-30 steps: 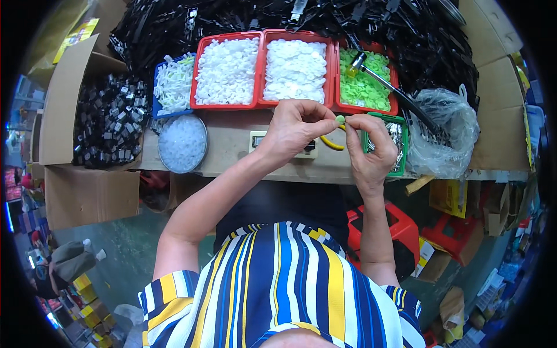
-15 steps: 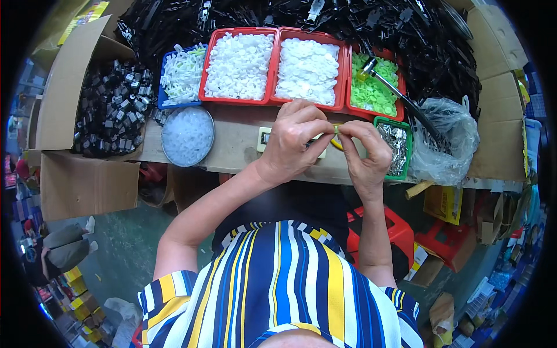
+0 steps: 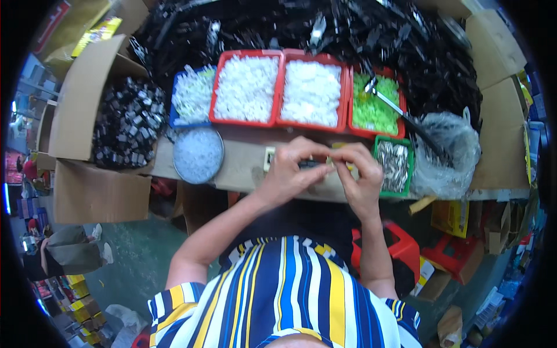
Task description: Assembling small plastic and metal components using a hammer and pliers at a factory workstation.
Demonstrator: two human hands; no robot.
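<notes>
Over the table's front edge, my left hand (image 3: 295,171) and my right hand (image 3: 362,178) meet fingertip to fingertip. Both are closed in a pinch. A tiny yellowish-green piece (image 3: 329,160) shows between the fingertips, too small and blurred to name. Behind my left hand, a cream-coloured block with a dark part (image 3: 269,158) lies on the table, mostly covered. Close to my right hand stands a green tray (image 3: 378,140) of silvery metal parts. Beyond the hands, red trays hold white plastic pieces (image 3: 246,87), white discs (image 3: 311,93) and bright green pieces (image 3: 375,103).
At left are a cardboard box (image 3: 81,98) of dark blocky parts, a blue tray (image 3: 177,123) and a round dish (image 3: 198,155) of translucent pieces. A hammer (image 3: 400,111) leans across the green pieces towards a clear plastic bag (image 3: 449,151). Black parts (image 3: 278,26) heap behind.
The whole view has shifted, so the table and trays sit lower in the picture. My hands stay pinched together, with the fingertips drawn slightly closer.
</notes>
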